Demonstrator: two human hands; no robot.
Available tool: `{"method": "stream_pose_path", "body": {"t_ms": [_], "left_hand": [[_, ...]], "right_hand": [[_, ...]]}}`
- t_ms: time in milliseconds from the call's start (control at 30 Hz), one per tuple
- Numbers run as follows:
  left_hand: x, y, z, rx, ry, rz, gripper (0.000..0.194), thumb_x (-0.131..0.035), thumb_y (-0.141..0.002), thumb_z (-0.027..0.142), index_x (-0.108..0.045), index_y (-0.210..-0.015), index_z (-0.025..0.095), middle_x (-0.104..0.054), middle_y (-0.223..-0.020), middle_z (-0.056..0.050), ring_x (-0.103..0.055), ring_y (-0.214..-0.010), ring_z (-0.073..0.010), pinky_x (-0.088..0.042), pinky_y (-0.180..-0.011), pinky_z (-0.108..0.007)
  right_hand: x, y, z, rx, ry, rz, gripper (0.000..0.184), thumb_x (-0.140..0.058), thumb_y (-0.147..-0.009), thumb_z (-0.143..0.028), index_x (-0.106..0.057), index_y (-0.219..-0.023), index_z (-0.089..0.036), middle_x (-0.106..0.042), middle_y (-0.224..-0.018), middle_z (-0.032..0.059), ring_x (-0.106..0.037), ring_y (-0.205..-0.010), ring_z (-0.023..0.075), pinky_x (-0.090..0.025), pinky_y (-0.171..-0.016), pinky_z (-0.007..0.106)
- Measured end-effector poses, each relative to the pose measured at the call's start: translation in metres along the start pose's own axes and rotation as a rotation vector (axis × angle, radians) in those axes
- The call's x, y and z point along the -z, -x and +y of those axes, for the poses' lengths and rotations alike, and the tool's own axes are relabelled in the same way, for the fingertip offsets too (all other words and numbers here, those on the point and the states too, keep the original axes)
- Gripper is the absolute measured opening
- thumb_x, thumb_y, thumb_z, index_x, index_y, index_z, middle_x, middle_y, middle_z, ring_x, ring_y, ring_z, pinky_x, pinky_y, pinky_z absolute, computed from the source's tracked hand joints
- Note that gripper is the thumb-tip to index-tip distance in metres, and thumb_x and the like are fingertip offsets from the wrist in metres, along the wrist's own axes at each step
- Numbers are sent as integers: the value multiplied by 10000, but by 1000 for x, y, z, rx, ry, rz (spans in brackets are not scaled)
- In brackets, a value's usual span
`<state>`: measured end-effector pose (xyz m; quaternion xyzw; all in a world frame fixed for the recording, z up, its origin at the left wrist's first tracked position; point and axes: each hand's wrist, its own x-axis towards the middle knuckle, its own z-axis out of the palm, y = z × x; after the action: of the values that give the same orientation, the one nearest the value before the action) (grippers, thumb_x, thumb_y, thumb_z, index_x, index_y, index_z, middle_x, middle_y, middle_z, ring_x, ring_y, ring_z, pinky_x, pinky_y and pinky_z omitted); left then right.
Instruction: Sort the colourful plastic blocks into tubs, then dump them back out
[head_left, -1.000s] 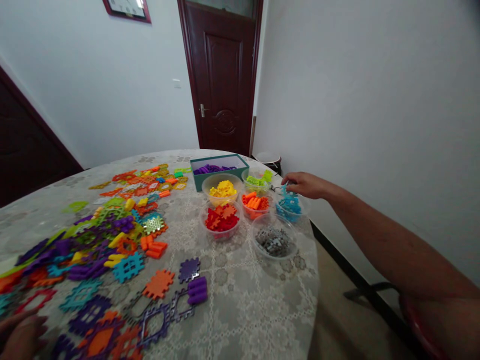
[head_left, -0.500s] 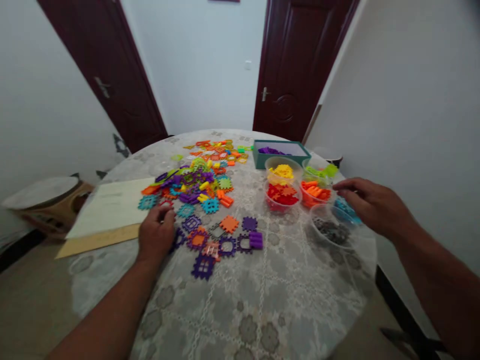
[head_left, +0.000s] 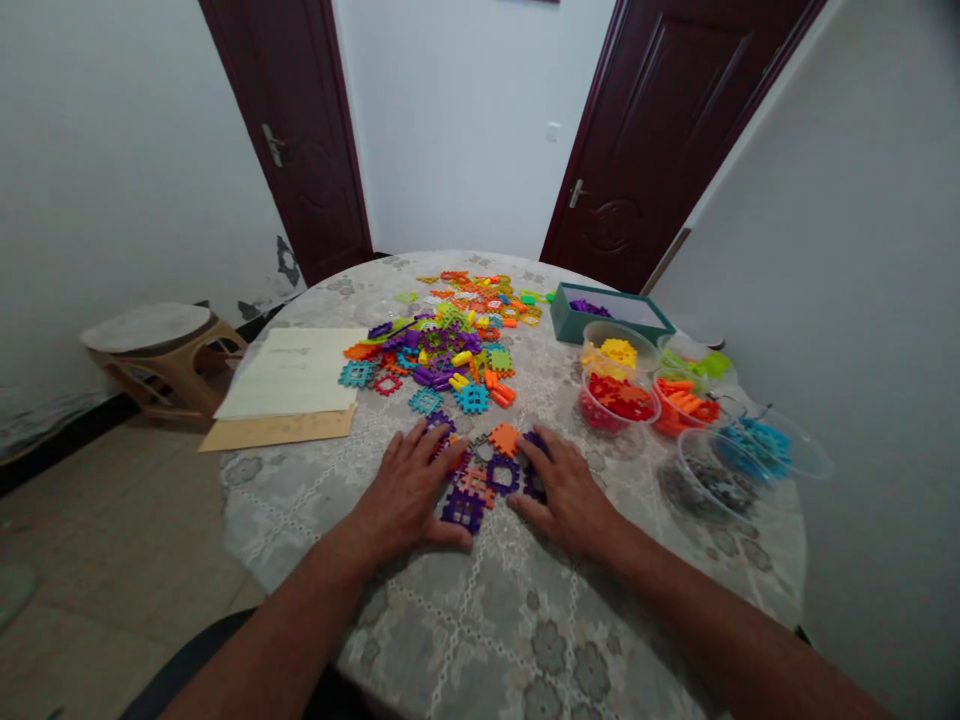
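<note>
My left hand point(head_left: 405, 492) lies with its fingers spread over the left side of a small group of notched plastic building pieces, its thumb beside a purple window piece point(head_left: 463, 511). On the group's right side my right hand point(head_left: 564, 490) rests open, its fingers partly covering dark purple pieces point(head_left: 535, 482). Between the hands are an orange square piece point(head_left: 505, 439), a purple frame piece point(head_left: 503, 475) and a pale orange piece point(head_left: 475, 483). Just beyond, a mixed heap of colourful pieces point(head_left: 442, 345) includes a blue window piece point(head_left: 472, 399) and orange tubes point(head_left: 499, 388).
Clear bowls on the right hold yellow point(head_left: 618, 352), red point(head_left: 619, 397), orange point(head_left: 684, 400), lime point(head_left: 697, 363), blue point(head_left: 757, 445) and grey pieces point(head_left: 720, 483). Behind them stands a green box point(head_left: 576, 325) with purple pieces. Left lie papers point(head_left: 289, 375); a stool point(head_left: 161, 350) stands beyond.
My right hand has left the blue-piece bowl and come down to the pieces in the middle. My left hand has moved right onto them and spread its fingers. The view has swung left.
</note>
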<state>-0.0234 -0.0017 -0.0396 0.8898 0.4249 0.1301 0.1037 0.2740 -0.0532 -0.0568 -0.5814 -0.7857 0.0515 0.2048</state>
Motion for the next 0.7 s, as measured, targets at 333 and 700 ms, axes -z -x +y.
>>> {"method": "stream_pose_path", "body": {"t_ms": [333,700], "left_hand": [[-7,-27,13,66,-31,-5,859,-739,-820,719,-521,-1544,311,-461,-1631,-171,-333,-1552,-437,-184,-1262,-680],[-1,-26,16,-2,-34,-21,957,-844,-687,735,-538,-1486,308,-399,-1668,-144,-227,-1595,-443,-158,-1278,-672]], "right_hand": [[-17,-66,8,7,42,115,441,-593,-1009,-404,-640,-1399,-204,-620,-1451,176,-559,-1354,344,-436,-1167,557],[-10,-57,3,167,14,249,363,-572,-1024,-287,-675,-1366,-219,-631,-1433,148,-547,-1361,308,-408,-1181,543]]}}
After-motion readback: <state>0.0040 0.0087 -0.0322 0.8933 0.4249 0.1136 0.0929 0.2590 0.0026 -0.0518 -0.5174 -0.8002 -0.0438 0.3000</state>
